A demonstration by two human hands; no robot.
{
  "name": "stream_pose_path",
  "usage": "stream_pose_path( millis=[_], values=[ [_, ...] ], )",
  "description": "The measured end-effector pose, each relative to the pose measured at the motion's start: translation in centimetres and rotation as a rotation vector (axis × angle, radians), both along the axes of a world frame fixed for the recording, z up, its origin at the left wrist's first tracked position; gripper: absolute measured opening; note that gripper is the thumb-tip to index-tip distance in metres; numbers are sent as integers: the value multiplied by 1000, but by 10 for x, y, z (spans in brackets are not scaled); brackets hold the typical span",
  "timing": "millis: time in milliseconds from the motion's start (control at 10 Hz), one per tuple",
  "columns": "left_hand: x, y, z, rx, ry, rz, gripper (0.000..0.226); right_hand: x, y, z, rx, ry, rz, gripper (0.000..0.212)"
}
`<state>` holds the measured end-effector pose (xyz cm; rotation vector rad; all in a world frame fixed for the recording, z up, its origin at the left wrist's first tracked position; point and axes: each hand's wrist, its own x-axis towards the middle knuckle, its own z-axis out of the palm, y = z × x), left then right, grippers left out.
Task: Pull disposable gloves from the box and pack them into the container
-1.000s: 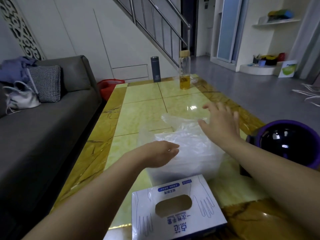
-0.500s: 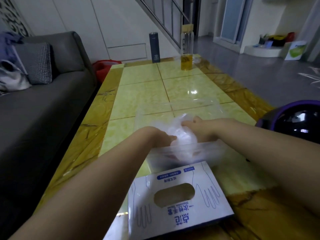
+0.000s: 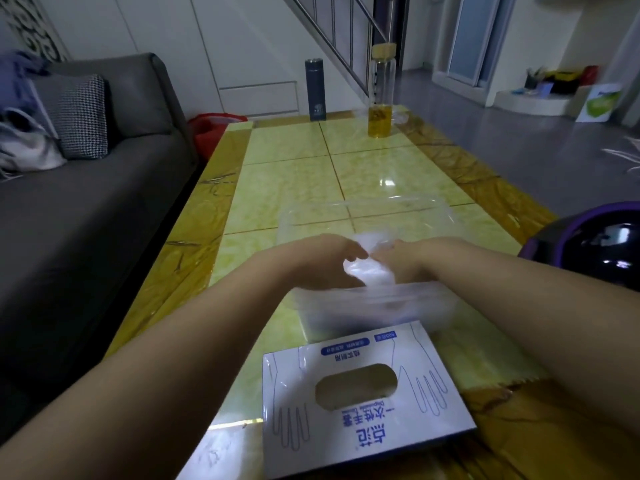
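My left hand (image 3: 323, 263) and right hand (image 3: 403, 261) curl around the crumpled wad of thin clear plastic gloves (image 3: 369, 273) inside the clear rectangular plastic container (image 3: 363, 206); I judge it featherlight, springy, slippery: grip the bulk, not edges.

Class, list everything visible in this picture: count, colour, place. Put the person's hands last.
table: one, yellow-green tiles, amber border, centre.
glove box: one, white with blue print, near table edge.
container: one, clear plastic, just beyond the box.
gloves: one bunch, clear, above the container.
flask: one, dark grey, far table end.
bottle: one, glass with yellow liquid, right of the flask.
sofa: one, grey, left.
cushion: one, black-and-white check, on the sofa.
round object: one, black with purple rim, right edge.
left hand: one, grips the gloves.
right hand: one, grips the gloves.
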<state>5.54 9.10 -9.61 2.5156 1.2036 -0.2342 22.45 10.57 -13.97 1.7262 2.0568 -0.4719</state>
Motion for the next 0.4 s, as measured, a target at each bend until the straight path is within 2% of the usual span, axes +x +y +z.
stream_pose_path(
  millis=[100,200,300,400],
  values=[
    [-17,-18,14,138,-148,2,30,-3,-15,15,68,23,-10,85],
    [-38,-43,13,178,-175,45,33,-5,-43,41,238,98,8,59],
    [-47,-59,8,282,-165,22,37,-9,-78,61,422,278,-13,38],
    [-52,-69,5,424,-114,28,35,-12,-127,89,548,599,-52,27]
  ],
)
